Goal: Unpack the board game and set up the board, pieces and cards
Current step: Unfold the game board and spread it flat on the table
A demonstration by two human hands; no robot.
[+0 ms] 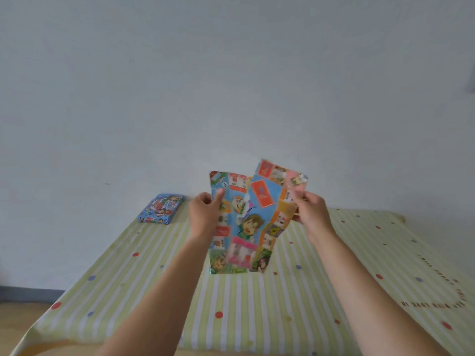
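Board (241, 222) was out of the box (161, 208), half unfolded above the table (334, 291). Left hand (204, 214) and right hand (311, 214) fingers pinched its side edges. Pieces and cards not visible, likely still boxed.

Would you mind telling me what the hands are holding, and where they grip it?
Both hold the folded game board: the left hand pinches its left edge, the right hand its upper right edge.

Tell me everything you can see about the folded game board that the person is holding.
The game board is a thin printed sheet, probably paper or light card, with a light blue centre, cartoon figures and a border of coloured squares. It is partly unfolded along a vertical crease and held upright above the striped tablecloth. The left hand pinches its left edge and the right hand its right edge. Whether its bottom edge touches the cloth is unclear.
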